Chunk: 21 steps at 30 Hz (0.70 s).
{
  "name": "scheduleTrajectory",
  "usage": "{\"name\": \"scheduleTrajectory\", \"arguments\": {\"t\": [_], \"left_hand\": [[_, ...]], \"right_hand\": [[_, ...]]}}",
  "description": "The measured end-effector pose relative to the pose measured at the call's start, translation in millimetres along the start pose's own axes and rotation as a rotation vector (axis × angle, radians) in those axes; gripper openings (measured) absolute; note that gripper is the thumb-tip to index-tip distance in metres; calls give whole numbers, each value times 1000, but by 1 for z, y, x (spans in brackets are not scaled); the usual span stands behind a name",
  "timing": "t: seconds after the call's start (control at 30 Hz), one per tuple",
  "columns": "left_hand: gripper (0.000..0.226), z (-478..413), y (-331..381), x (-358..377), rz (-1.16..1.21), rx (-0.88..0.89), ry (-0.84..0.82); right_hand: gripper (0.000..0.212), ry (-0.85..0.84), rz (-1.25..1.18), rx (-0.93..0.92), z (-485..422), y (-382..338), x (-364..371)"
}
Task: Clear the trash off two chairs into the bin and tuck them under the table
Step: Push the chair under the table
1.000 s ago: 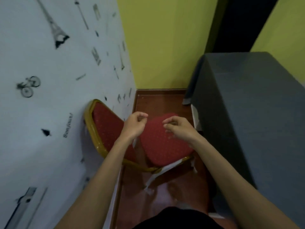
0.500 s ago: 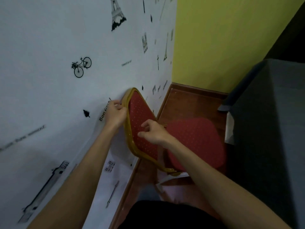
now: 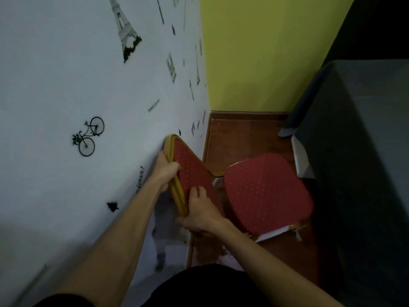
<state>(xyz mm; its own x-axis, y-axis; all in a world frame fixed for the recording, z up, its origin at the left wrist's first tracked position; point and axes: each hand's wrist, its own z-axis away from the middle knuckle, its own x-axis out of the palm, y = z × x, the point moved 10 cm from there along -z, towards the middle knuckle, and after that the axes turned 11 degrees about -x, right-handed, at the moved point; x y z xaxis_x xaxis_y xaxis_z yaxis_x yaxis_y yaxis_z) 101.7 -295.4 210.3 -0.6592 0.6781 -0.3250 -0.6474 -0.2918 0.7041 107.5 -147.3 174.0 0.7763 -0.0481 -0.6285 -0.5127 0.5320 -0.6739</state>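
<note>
Both hands closed on the backrest (image 3: 194, 178) of the chair (image 3: 265, 191): left hand (image 3: 164, 171) wrapped round the gold frame at about 10 o'clock of the backrest, thumb on the red padding; right hand (image 3: 199, 212) curled over the lower edge of the frame at about 6 o'clock, fingers on the padding. Chair standing on the wooden floor (image 3: 243, 134), back pressed close to the printed wall (image 3: 88, 85), seat facing the cloth-covered tabletop (image 3: 365, 151) at 3 o'clock. Seat looks bare of trash; white strips (image 3: 274, 233) hanging along its near edge, nature unclear. Bin not in view. Likely step: moving the chair toward the table to tuck it under. To do well: keep the two-handed grip spread along the frame so the chair does not twist; pull clear of the wall first to spare the wallpaper; lift or slide evenly, seat leading toward 3 o'clock; watch the hanging cloth so legs do not snag it; stop once the backrest meets the table edge. Narrow gap, so small moves only.
</note>
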Motion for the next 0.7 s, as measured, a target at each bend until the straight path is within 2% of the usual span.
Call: {"name": "scheduleTrajectory", "arguments": {"t": [0.07, 0.23, 0.5, 0.7], "left_hand": [[67, -8, 11, 7, -1, -16, -83], [80, -21, 34, 44, -59, -21, -233], [61, -23, 57, 135, -137, 9, -351], [63, -9, 73, 203, -326, 53, -452]], "right_hand": [[105, 103, -20, 45, -7, 3, 2], [97, 335, -133, 113, -9, 24, -21], [95, 545, -276, 289, 30, 77, -57], [95, 687, -362, 407, 66, 117, -87]]}}
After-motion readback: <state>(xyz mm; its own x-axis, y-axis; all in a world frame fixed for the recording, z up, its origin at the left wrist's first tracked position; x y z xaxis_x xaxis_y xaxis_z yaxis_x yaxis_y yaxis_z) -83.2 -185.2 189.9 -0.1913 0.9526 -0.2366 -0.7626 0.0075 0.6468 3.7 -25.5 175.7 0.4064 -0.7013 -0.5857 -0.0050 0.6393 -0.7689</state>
